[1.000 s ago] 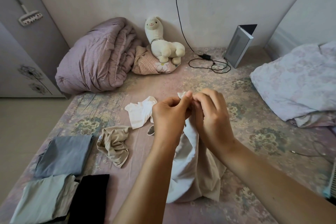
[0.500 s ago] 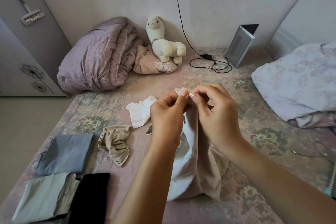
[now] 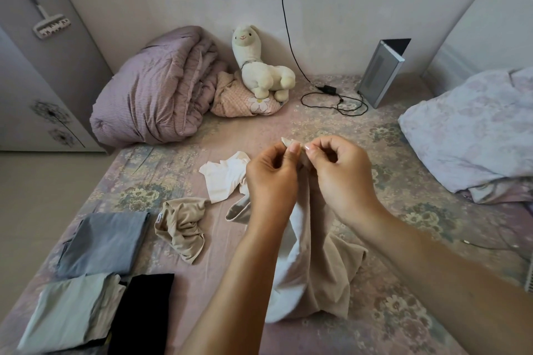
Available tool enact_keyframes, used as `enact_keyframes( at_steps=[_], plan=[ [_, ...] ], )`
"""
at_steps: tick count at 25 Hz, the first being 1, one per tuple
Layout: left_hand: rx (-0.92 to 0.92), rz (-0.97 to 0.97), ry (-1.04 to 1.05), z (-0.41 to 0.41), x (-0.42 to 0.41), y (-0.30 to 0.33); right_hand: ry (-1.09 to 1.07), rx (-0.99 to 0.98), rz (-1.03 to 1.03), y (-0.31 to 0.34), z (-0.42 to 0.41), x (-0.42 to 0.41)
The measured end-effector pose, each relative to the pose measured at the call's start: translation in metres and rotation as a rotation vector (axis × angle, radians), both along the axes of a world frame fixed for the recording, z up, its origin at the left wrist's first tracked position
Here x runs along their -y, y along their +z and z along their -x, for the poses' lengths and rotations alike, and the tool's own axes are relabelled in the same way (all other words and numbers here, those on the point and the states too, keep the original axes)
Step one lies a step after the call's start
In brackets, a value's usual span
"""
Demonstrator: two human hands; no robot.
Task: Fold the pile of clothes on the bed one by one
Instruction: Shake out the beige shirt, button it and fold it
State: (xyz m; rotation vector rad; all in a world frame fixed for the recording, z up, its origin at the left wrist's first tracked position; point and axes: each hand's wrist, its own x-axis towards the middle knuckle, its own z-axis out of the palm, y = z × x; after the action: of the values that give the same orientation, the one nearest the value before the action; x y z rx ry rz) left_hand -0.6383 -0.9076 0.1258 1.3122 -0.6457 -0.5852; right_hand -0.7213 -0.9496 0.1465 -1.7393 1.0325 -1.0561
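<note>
Item in hand: beige garment, thin and limp, lifted by one top edge and hanging below both hands onto the floral bedsheet, its lower part bunched in a heap there. Left hand: thumb and forefinger pinch the raised edge, other fingers curled. Right hand: pinches the same edge just beside the left, fingertips almost touching. Step judged: finding the hem or waistband before spreading. To do it well, the pinches should likely slide apart along the edge to its two corners, then a light shake to drop the twist. Beyond the left hand: white garment and crumpled tan garment, unfolded. Further left and nearer the body: folded grey, pale green and black pieces.
</note>
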Motion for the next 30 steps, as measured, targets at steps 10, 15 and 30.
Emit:
enact_keyframes(
  at_steps=[10,15,30],
  plan=[
    [0.183,-0.124,0.074,-0.004,0.0,-0.006,0.29,-0.414,0.48,0.001,0.01,0.026],
    [-0.202,-0.309,-0.062,-0.001,0.002,-0.007,0.12,-0.327,0.511,-0.027,0.004,0.018],
    [0.228,-0.056,-0.238,-0.021,-0.003,-0.028,0.318,-0.056,-0.678,-0.004,0.008,0.027]
  ],
)
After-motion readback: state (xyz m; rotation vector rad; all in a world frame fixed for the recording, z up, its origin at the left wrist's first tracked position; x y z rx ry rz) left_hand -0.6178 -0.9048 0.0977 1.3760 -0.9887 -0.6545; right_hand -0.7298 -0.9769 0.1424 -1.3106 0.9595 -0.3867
